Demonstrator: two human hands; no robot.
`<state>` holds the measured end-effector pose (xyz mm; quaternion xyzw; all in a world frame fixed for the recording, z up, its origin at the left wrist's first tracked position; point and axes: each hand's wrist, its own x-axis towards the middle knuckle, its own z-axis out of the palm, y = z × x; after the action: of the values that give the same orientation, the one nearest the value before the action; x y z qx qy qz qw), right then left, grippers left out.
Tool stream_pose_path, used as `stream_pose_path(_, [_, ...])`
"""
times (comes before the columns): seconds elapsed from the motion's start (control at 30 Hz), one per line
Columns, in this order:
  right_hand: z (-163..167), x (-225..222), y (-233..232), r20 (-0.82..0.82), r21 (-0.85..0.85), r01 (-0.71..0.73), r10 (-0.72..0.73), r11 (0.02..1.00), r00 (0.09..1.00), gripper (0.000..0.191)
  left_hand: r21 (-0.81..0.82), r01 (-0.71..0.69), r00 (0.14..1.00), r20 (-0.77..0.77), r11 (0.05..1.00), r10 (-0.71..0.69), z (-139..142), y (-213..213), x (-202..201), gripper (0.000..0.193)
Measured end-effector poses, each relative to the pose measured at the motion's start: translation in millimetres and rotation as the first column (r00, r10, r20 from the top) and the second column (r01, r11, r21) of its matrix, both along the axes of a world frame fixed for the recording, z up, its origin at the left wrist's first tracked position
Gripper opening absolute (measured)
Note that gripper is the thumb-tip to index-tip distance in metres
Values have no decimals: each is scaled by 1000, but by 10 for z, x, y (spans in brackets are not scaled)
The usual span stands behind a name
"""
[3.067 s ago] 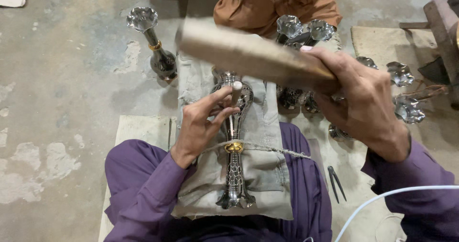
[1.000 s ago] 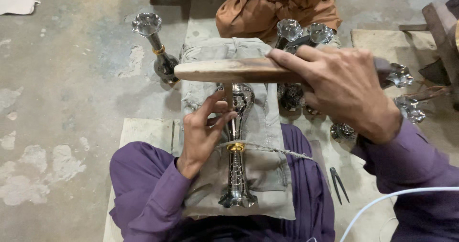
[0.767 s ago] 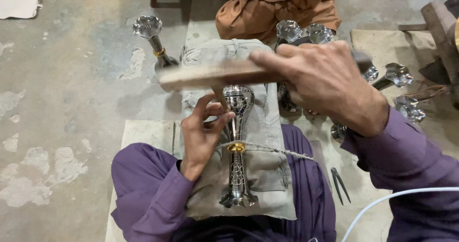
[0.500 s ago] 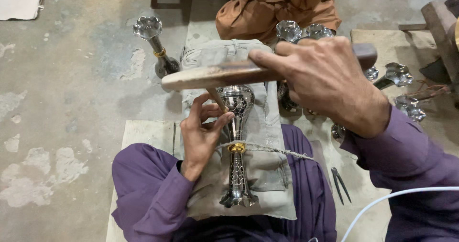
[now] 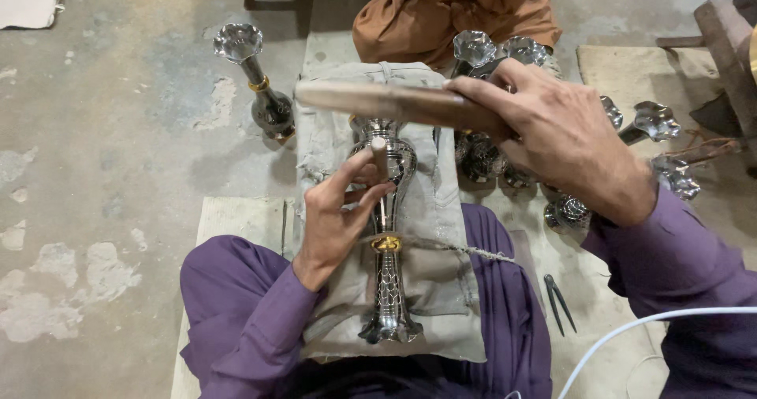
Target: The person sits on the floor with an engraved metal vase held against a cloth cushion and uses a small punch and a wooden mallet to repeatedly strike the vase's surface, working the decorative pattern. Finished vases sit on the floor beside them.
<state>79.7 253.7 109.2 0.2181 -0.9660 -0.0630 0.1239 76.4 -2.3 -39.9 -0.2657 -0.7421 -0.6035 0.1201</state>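
A silver metal vase [image 5: 386,241] with a gold ring lies lengthwise on a grey cloth pad [image 5: 438,210] over my lap, tied down by a cord. My left hand [image 5: 339,214] pinches a short punch upright against the vase's rounded belly. My right hand [image 5: 564,135] grips a flat wooden mallet [image 5: 386,101], held level just above the punch.
A finished vase [image 5: 260,83] stands on the concrete floor at upper left. Several more silver vases [image 5: 505,52] cluster at upper right beside a seated person in brown clothes [image 5: 457,9]. Metal dividers [image 5: 558,303] lie on the board at my right. A white cable [image 5: 646,328] crosses bottom right.
The mallet has swung up and down over the punch; now it sits slightly higher than half a second ago. My left hand and the vase stay in place.
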Motion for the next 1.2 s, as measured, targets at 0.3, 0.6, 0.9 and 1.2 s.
stream_pose_path(0.3, [-119,91,159,-101,-187,41,-60,981,993,51,-38,-1,1000,-25,999,0,5,-3,5,49])
stream_pose_path(0.6, [-39,89,150,6,-412,-8,12,911,1000,45,-33,-22,1000,18,999,23,30,5,27,50])
stream_pose_path(0.9, [-36,64,80,184,-615,115,0,780,983,52,-69,-30,996,77,997,35,80,13,28,50])
stream_pose_path(1.2, [-251,135,247,398,-440,382,-205,813,894,47,-149,37,999,2,988,-37,119,9,3,54])
